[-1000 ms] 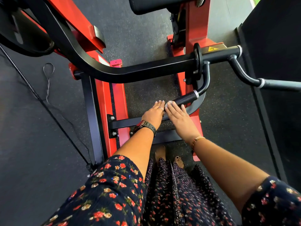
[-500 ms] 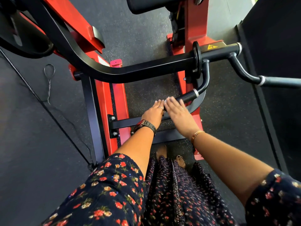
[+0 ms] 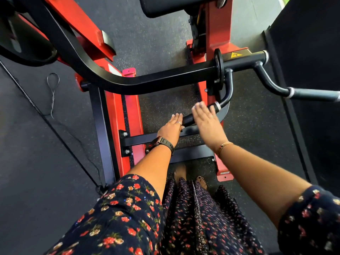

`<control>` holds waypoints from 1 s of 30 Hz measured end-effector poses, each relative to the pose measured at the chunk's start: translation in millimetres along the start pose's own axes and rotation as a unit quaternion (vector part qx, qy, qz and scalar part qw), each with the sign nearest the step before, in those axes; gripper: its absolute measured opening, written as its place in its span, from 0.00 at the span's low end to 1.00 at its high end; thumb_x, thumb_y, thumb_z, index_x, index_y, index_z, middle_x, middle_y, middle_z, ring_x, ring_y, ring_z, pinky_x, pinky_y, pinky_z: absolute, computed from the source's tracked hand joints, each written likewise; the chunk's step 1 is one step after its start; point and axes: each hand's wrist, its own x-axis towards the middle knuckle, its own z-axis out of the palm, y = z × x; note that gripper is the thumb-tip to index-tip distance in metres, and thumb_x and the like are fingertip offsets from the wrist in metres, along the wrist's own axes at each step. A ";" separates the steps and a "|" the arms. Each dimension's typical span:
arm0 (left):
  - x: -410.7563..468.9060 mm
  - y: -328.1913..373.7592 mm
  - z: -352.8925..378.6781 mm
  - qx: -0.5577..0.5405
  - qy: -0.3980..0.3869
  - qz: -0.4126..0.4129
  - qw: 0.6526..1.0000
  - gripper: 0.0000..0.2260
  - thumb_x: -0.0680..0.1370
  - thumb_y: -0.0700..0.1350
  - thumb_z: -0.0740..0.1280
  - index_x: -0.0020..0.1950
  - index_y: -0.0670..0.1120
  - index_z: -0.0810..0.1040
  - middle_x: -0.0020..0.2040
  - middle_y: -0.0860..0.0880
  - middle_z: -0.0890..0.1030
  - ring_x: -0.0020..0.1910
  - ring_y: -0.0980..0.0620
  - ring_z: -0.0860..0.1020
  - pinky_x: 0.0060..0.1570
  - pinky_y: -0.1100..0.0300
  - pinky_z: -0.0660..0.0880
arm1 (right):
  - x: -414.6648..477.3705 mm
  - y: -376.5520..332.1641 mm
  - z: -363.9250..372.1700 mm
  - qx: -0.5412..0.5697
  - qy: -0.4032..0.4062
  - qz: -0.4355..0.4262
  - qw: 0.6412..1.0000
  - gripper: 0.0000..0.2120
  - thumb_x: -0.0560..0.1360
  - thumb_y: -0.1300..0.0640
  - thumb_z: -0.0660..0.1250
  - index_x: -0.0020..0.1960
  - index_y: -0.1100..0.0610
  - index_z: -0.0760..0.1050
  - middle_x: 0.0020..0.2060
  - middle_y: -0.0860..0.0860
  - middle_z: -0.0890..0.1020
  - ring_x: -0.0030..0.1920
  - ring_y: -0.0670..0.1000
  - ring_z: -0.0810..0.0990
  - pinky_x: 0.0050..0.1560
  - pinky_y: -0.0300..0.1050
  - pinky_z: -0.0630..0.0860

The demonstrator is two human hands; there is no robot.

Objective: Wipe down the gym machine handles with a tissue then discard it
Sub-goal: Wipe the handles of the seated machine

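Left hand (image 3: 172, 127) fingers relaxed, flat, tips touching handle (image 3: 189, 119) end; right hand (image 3: 207, 122) fingers straight, blurred, over it

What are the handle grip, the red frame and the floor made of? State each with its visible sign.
Handle grip: probably a rubber or foam sleeve, going by its matte black surface that ends at a silvery collar.
Red frame: apparently steel box section, with glossy red paint, flat sides and sharp edges.
Floor: looks like rubber matting, dark with pale speckles.

right hand (image 3: 206, 122) blurred, handle (image 3: 189, 120) mostly covered
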 end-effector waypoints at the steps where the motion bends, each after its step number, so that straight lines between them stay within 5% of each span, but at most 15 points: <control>1: -0.2 -0.5 1.0 0.003 0.003 -0.001 1.000 0.23 0.85 0.41 0.50 0.80 0.44 0.48 0.80 0.47 0.50 0.78 0.52 0.47 0.74 0.57 0.52 | -3.9 -9.2 3.7 -0.001 -0.010 -0.025 1.000 0.33 0.72 0.68 0.41 0.78 0.63 0.44 0.77 0.58 0.47 0.77 0.58 0.42 0.75 0.57 0.40; 5: -0.4 0.4 0.0 -0.001 0.010 -0.006 1.000 0.24 0.85 0.38 0.51 0.80 0.45 0.49 0.80 0.48 0.50 0.78 0.53 0.47 0.74 0.58 0.52 | -21.8 -7.5 27.2 0.024 0.060 -0.096 0.993 0.34 0.70 0.72 0.47 0.76 0.64 0.56 0.75 0.60 0.58 0.76 0.58 0.53 0.72 0.58 0.51; 10: -0.6 2.6 -3.5 -0.010 -0.015 -0.003 1.000 0.23 0.85 0.44 0.51 0.80 0.43 0.48 0.80 0.46 0.50 0.79 0.52 0.45 0.73 0.57 0.53 | -25.8 37.6 15.7 0.037 0.080 0.013 0.996 0.43 0.63 0.81 0.59 0.76 0.64 0.56 0.75 0.61 0.59 0.76 0.60 0.54 0.72 0.59 0.50; 14: -1.6 4.0 -2.4 -0.019 -0.014 -0.009 1.000 0.23 0.85 0.43 0.51 0.79 0.44 0.49 0.80 0.46 0.50 0.79 0.51 0.45 0.73 0.57 0.54 | -3.2 33.2 0.6 0.038 0.071 0.043 0.996 0.34 0.70 0.76 0.58 0.75 0.66 0.58 0.74 0.62 0.60 0.76 0.63 0.53 0.72 0.60 0.45; 21: -4.0 4.8 -2.7 0.002 0.001 -0.010 1.000 0.23 0.84 0.36 0.48 0.80 0.43 0.47 0.80 0.48 0.49 0.78 0.53 0.46 0.74 0.61 0.47 | -9.0 -21.4 22.7 0.007 0.051 -0.094 0.994 0.30 0.72 0.68 0.51 0.74 0.65 0.60 0.74 0.60 0.62 0.75 0.59 0.58 0.71 0.59 0.51; 26: -2.0 4.8 -4.2 0.035 -0.029 -0.002 0.999 0.23 0.85 0.42 0.50 0.79 0.41 0.46 0.80 0.43 0.49 0.79 0.48 0.46 0.74 0.58 0.47 | -28.5 23.7 15.6 0.001 0.067 -0.015 0.998 0.42 0.66 0.79 0.61 0.77 0.62 0.54 0.76 0.57 0.57 0.76 0.55 0.52 0.71 0.60 0.46; 30: -6.4 9.8 -6.7 0.069 -0.027 -0.003 0.997 0.24 0.86 0.44 0.49 0.79 0.41 0.44 0.80 0.43 0.46 0.79 0.46 0.44 0.75 0.55 0.45 | -10.9 45.0 -3.7 -0.009 0.045 0.022 0.999 0.37 0.67 0.75 0.64 0.74 0.63 0.61 0.73 0.59 0.65 0.75 0.59 0.58 0.71 0.59 0.49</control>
